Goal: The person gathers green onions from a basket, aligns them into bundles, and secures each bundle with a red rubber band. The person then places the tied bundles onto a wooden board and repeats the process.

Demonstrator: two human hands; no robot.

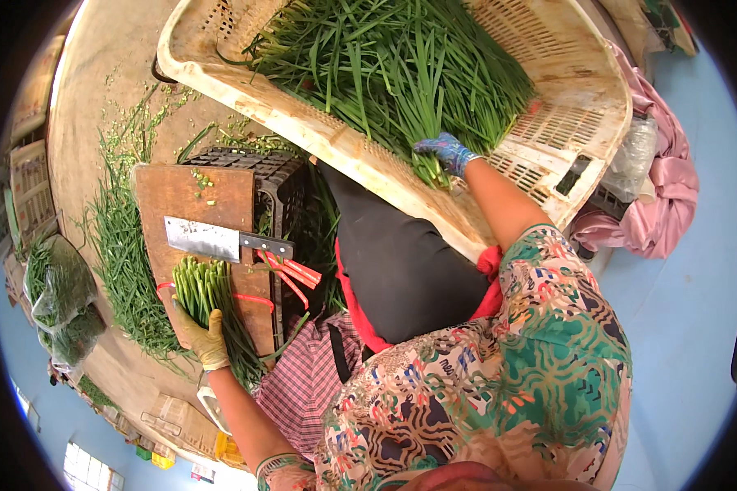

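Observation:
My left hand [206, 340], in a yellowish glove, is around a bundle of garlic chives [202, 282] lying on a wooden board [159, 190]. Their pale cut ends point away from me and the leaves hang over the board's near edge. A red strip [255, 299] lies across the board and passes out of sight at the bundle. Just beyond sits a cleaver [212, 239] with a dark handle, flat on the wood. In a patterned blue glove, my right hand [447, 152] grips the stem ends of some chives [427, 110] inside a large plastic crate [252, 92].
Several red strips [295, 270] hang at the board's right edge, beside a black crate [292, 178]. Chive trimmings [123, 276] litter the floor to the left. A plastic bag of greens [61, 301] stands farther left. Pink cloth [663, 196] lies right of the large crate.

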